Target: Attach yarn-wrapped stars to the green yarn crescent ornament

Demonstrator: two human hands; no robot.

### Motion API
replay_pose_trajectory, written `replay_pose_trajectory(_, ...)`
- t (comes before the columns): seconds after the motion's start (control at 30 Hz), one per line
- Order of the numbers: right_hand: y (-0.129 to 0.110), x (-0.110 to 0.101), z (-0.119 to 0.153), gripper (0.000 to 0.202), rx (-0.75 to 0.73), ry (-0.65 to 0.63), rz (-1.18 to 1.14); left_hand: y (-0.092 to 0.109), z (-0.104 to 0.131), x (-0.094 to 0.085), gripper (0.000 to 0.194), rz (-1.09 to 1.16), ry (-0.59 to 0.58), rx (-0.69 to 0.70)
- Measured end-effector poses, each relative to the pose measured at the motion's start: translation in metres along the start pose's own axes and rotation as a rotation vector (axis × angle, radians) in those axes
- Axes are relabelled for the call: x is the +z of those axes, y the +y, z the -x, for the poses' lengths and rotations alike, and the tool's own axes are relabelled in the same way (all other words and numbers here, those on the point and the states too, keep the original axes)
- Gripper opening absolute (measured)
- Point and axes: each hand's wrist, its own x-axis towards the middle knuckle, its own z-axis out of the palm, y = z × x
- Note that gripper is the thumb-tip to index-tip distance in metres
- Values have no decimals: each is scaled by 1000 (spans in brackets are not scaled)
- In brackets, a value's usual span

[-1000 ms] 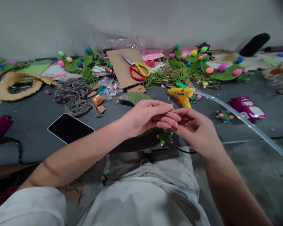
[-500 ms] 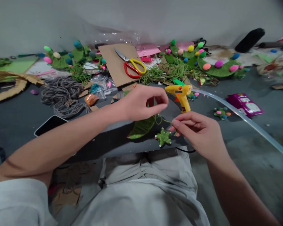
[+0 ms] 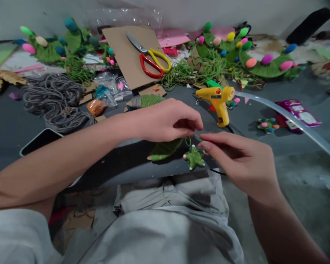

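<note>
My right hand (image 3: 244, 163) pinches a thin green yarn strand (image 3: 197, 136) between thumb and forefinger. Close by, my left hand (image 3: 173, 121) has its fingers curled together, the tips near the strand; whatever is in them is hidden. Under the left hand lies a green yarn-wrapped leaf-like piece (image 3: 165, 151), partly covered, with a small yarn loop (image 3: 188, 140) at its right end. A small green star (image 3: 194, 157) with white tips rests at the table edge, just left of my right fingertips. Beyond the hands is a yellow glue gun (image 3: 221, 102) with a long clear glue stick (image 3: 277, 109).
Red-and-yellow-handled scissors (image 3: 151, 66) lie on cardboard (image 3: 117, 47). Grey cord (image 3: 52, 99), a phone (image 3: 42, 141), tangled green yarn (image 3: 203, 68) and a purple packet (image 3: 302, 113) are around. Green pieces with coloured balls (image 3: 266, 68) stand at the back.
The view has shifted, with the back of the table higher in the picture. My left fingers have closed up and come nearer my right fingertips. The strand between them shows shorter.
</note>
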Motion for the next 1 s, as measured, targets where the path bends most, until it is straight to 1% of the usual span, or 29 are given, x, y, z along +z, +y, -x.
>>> replay_pose_trajectory(0.07, 2, -1, 1, 9, 19, 14, 16, 1, 1, -2, 19, -106, 2, 29)
replay_pose_trajectory(0.17, 3, 0, 3, 9, 12, 1, 33, 1, 2, -2, 20, -160, 16, 41)
replay_pose_trajectory(0.23, 2, -1, 4, 10, -21, -41, 58, 1, 3, 0, 19, -164, 35, 42)
replay_pose_trajectory(0.37, 5, -9, 4, 9, -134, -201, 77, -1, 4, 5, 21, -139, 14, 72)
replay_pose_trajectory(0.4, 9, -12, 3, 9, -139, -200, 74, -2, 4, 5, 22, -139, 3, 79)
replay_pose_trajectory(0.43, 13, -15, 1, 10, -131, -152, 81, -2, 4, 6, 23, -143, -6, 86)
replay_pose_trajectory(0.47, 19, -19, -2, 11, -110, -66, 104, -1, 4, 6, 23, -146, -11, 97)
replay_pose_trajectory(0.53, 33, -23, -11, 13, -64, 153, 183, -1, 1, 5, 22, -143, -12, 124)
replay_pose_trajectory(0.57, 40, -25, -17, 14, -55, 243, 235, 0, -1, 5, 22, -136, -11, 139)
replay_pose_trajectory(0.6, 47, -25, -24, 18, -51, 290, 285, 0, -2, 5, 21, -129, -14, 150)
replay_pose_trajectory(0.63, 54, -25, -32, 24, -51, 306, 328, 0, -4, 5, 21, -124, -19, 158)
replay_pose_trajectory(0.7, 64, -22, -50, 38, -57, 282, 389, 1, -6, 5, 21, -127, -32, 152)
replay_pose_trajectory(0.77, 69, -17, -68, 44, -48, 205, 432, 2, -6, 5, 21, -132, -25, 136)
replay_pose_trajectory(0.83, 70, -13, -84, 39, 5, 124, 439, 2, -5, 5, 21, -129, -9, 115)
replay_pose_trajectory(0.9, 66, -13, -96, 33, 83, 71, 406, 1, -2, 4, 20, -114, -1, 109)
replay_pose_trajectory(1.0, 60, -20, -100, 34, 155, 35, 308, -3, 3, 5, 20, -85, 1, 116)
